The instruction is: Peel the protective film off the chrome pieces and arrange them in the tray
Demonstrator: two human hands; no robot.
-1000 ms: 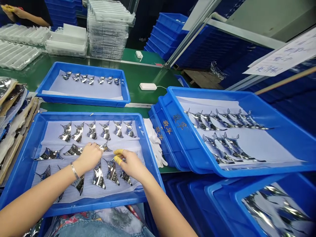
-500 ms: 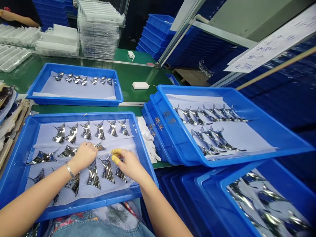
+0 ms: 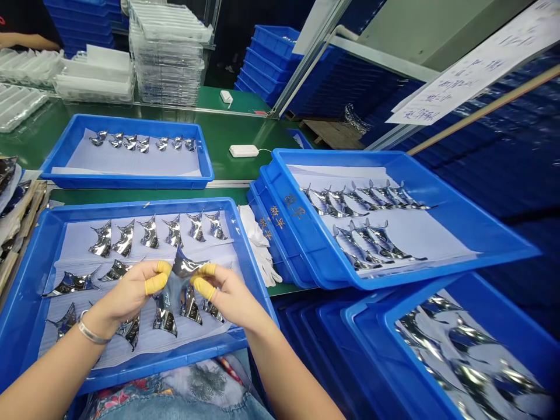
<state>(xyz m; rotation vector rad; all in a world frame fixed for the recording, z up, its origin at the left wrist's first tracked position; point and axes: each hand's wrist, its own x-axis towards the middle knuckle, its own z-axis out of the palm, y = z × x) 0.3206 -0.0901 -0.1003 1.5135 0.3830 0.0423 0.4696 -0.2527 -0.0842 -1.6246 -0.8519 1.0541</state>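
Both my hands hold one shiny chrome winged part (image 3: 181, 269) just above the near blue tray (image 3: 30, 256). My left hand (image 3: 131, 291) pinches its left side and my right hand (image 3: 225, 294) pinches its right side, both with yellow finger cots on the fingertips. A bracelet sits on my left wrist. Under the hands the tray's white paper liner carries several more chrome parts (image 3: 151, 231) in rows.
A second blue tray (image 3: 205, 166) with a row of parts lies farther back on the green belt. To the right, tilted stacked blue trays (image 3: 437, 265) hold more parts. White gloves (image 3: 260, 248) lie between trays. Clear trays (image 3: 168, 52) stack at the back; another person's arm shows far left.
My left hand was resting on a part in the tray's middle row; now both hands have lifted that part off the liner and pinch it between them.
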